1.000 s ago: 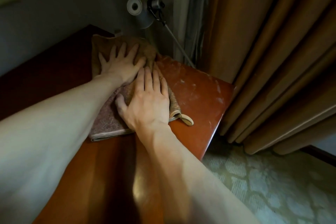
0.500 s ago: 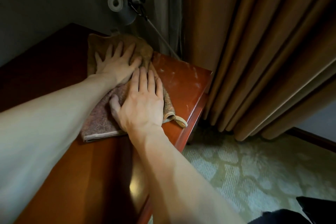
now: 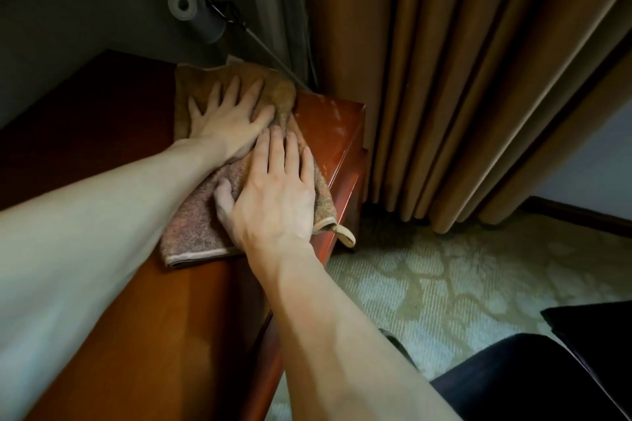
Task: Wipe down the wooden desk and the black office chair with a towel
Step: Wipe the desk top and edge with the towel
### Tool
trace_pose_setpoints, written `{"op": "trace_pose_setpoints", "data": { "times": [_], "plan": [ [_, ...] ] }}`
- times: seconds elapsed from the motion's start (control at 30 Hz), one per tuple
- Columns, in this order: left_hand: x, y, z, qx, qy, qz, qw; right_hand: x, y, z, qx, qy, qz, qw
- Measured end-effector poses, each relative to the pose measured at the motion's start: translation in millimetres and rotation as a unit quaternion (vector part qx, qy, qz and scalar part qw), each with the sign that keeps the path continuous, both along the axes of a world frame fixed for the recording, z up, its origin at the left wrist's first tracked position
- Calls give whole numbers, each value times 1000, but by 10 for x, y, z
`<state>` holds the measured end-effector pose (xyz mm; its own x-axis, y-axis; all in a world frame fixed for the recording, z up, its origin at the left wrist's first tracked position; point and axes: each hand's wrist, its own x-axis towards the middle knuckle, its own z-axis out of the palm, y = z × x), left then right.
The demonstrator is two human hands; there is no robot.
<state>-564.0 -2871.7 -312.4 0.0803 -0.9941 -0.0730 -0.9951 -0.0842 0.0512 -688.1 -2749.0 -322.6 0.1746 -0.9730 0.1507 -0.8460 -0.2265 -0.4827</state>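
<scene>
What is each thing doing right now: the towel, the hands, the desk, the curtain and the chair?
desk: pale smudges on its bare corner.
towel: folded, lying flat on the desk.
left hand: open, fingers spread, pressing the towel.
right hand: open, flat on the towel.
curtain: hanging in folds.
chair: untouched, only partly in view.

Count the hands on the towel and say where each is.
2. The left hand lies flat on the far half of the towel; the right hand on its near half, by the desk edge.
</scene>
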Motion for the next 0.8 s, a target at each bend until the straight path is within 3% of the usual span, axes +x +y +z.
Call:
{"op": "trace_pose_setpoints", "data": {
  "times": [0.5,0.8],
  "plan": [
    [-486,140,37,3,-30,-72,997,-227,316,-47,3,-31,-68,997],
    [-760,156,2,-1,-32,-156,987,-278,503,-126,34,-112,-133,984]
  ]
}}
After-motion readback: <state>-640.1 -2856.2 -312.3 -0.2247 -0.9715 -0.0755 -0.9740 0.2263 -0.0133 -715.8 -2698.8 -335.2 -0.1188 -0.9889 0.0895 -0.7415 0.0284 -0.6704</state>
